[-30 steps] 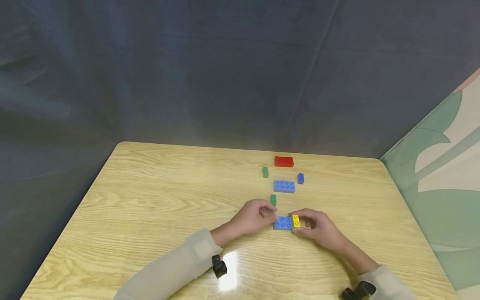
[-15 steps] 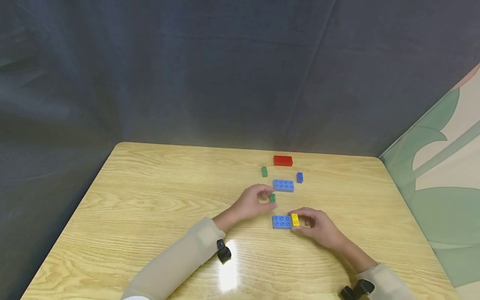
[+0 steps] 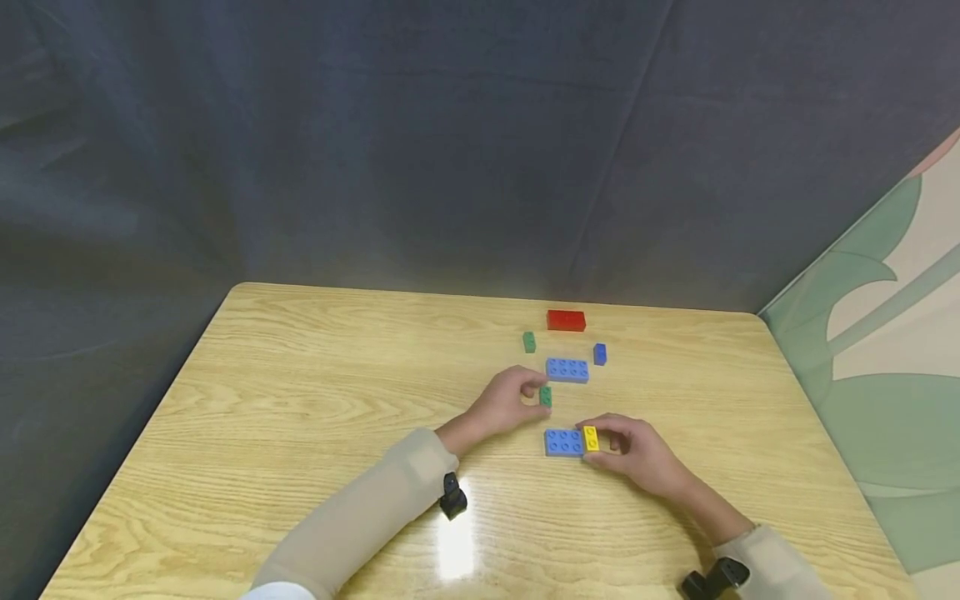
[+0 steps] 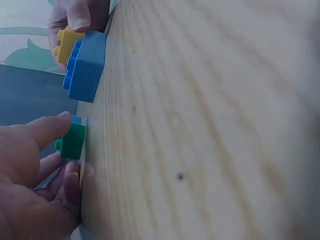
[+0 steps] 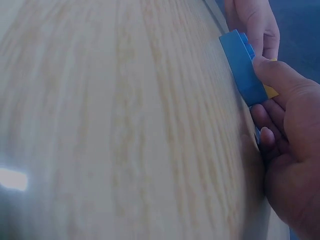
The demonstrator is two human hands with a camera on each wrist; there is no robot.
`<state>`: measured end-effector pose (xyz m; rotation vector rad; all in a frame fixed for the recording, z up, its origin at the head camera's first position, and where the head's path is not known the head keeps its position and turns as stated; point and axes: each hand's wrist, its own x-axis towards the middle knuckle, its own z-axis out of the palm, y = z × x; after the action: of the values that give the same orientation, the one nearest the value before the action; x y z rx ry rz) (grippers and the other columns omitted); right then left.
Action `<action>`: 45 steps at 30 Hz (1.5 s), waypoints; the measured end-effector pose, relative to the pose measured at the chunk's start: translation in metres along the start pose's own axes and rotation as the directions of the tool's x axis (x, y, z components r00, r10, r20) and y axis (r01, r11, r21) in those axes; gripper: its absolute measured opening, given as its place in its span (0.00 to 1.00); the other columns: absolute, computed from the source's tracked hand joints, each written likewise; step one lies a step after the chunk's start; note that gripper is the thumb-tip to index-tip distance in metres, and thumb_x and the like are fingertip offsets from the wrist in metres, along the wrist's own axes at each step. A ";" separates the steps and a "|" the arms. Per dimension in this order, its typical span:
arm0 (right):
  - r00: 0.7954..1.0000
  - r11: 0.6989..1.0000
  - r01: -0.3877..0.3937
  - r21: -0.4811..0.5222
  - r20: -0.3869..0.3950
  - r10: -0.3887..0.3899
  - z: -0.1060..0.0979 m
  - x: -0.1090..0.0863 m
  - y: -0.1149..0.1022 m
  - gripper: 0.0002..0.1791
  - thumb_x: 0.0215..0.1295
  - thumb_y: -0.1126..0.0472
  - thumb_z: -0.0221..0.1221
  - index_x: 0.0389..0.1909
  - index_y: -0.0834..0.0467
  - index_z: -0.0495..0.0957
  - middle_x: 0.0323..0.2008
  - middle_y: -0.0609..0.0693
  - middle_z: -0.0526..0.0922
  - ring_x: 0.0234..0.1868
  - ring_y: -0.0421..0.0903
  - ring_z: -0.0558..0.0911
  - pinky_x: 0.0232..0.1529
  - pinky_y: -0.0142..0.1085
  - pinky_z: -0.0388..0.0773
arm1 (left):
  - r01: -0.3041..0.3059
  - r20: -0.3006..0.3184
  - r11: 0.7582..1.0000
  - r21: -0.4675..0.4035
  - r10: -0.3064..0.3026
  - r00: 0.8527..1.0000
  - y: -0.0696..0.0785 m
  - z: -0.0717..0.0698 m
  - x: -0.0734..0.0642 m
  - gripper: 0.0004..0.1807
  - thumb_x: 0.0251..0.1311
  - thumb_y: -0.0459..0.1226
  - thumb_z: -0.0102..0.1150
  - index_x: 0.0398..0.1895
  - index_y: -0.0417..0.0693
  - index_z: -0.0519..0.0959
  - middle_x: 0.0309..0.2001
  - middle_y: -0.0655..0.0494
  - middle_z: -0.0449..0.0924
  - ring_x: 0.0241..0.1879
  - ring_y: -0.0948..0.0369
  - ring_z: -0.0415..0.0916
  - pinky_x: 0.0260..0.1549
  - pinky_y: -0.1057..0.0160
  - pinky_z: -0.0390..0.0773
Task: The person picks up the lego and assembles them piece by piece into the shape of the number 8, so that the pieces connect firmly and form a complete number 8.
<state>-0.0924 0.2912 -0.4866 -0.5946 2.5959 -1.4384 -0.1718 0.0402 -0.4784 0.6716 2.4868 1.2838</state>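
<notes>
My left hand has its thumb and forefinger at opposite ends of a small green two-stud brick, pinching it where it sits on the table. The left wrist view shows the green brick between thumb and fingers. Nearer me, my right hand holds a small yellow two-stud brick on the right end of a blue eight-stud brick. In the right wrist view, the thumb lies along the blue brick, partly hiding the yellow one.
Beyond the hands lie another blue eight-stud brick, a small dark blue brick, a second small green brick and a red brick. A dark curtain hangs behind the wooden table.
My left hand has left the near blue brick and moved away from me to the small green brick. The right hand stays on the yellow brick.
</notes>
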 end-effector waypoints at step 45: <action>0.998 0.998 -0.065 0.011 0.000 0.065 0.001 0.000 0.002 0.21 0.60 0.61 0.72 0.55 0.56 0.84 0.47 0.49 0.86 0.32 0.40 0.73 0.30 0.30 0.70 | -0.020 0.086 0.996 -0.090 0.028 0.996 0.013 -0.011 -0.023 0.20 0.60 0.41 0.73 0.55 0.48 0.83 0.40 0.64 0.82 0.42 0.67 0.77 0.43 0.69 0.78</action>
<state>-0.0927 0.2917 -0.4888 -0.5039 2.5804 -1.4322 -0.1528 0.0270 -0.4614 0.7216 2.3439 1.3356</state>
